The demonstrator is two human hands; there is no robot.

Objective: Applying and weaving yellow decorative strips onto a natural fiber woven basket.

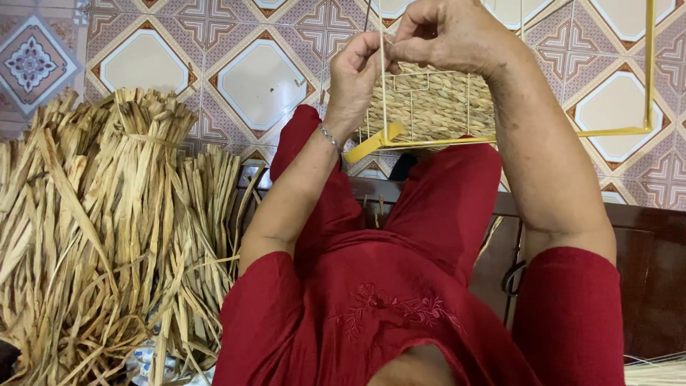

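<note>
Left hand (pixel 354 71) and right hand (pixel 443 36) both pinch a strand on a yellow wire frame (pixel 500 136) above its woven straw panel (pixel 436 107), dried straw bundles (pixel 114 236) beside

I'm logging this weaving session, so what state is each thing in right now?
Left hand: pinched shut on a thin strand.
Right hand: pinched shut on the same strand.
Yellow wire frame: partly woven, most bars bare.
Woven panel: unfinished.
Dried straw pile: loose, heaped on the floor.

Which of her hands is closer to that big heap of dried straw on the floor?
Left. The left hand is up at the yellow wire frame, on the side of the straw pile; the right hand grips the frame farther away.
</note>
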